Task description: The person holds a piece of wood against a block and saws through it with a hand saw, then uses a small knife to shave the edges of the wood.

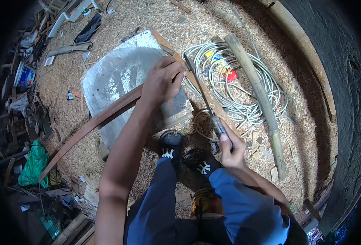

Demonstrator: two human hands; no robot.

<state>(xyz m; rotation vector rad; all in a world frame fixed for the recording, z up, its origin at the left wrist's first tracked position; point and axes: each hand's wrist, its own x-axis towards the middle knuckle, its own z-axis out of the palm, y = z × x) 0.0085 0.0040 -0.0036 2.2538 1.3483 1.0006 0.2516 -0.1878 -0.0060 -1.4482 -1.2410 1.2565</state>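
Observation:
My left hand (164, 79) is closed around the upper end of a long reddish-brown wooden strip (103, 116). The strip runs down to the lower left, across a pale, scuffed board (125, 69). In my right hand (233, 149) is the grip of a handsaw (203, 96), its long thin blade seen nearly edge-on and pointing up and left. The blade's far part passes just right of my left fingertips, overlapping the strip's end in this view. Beneath the saw lies a light brown plank (219, 108), partly hidden.
A coil of pale cable (250, 108) lies to the right, with a bamboo-like pole (256, 81) across it. Wood shavings cover the ground. Scrap and a green plastic bag (34, 163) sit at the left. My shoes (171, 141) are close below the board. A dark wall (348, 102) stands right.

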